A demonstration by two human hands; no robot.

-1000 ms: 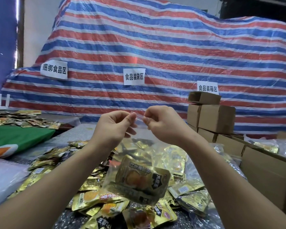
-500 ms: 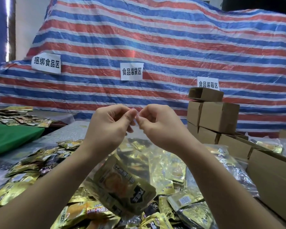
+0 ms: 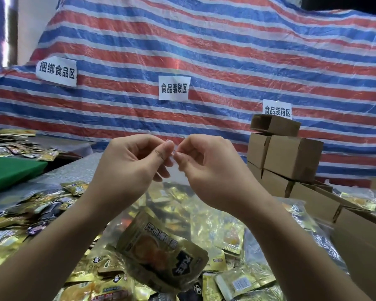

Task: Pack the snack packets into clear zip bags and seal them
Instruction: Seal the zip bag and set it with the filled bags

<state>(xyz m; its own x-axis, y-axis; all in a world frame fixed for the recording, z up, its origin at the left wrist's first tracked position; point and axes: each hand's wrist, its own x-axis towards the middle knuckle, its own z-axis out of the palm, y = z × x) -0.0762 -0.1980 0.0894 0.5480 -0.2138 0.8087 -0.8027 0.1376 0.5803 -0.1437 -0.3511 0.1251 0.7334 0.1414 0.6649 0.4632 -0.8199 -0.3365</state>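
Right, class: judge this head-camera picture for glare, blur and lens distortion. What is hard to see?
Head view: wide-angle bending curves the striped tarp; a bright light streak flares at the upper left; the clear zip bag nearly vanishes between the left hand and right hand; the gold packets glint, softly blurred.

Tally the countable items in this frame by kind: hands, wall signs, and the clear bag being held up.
Hands: 2, left hand and right hand
White paper signs on the striped tarp: 3
Clear zip bag held up with a gold snack packet inside: 1
Total: 6
Loose gold packets on the table are too many and overlapped to count.
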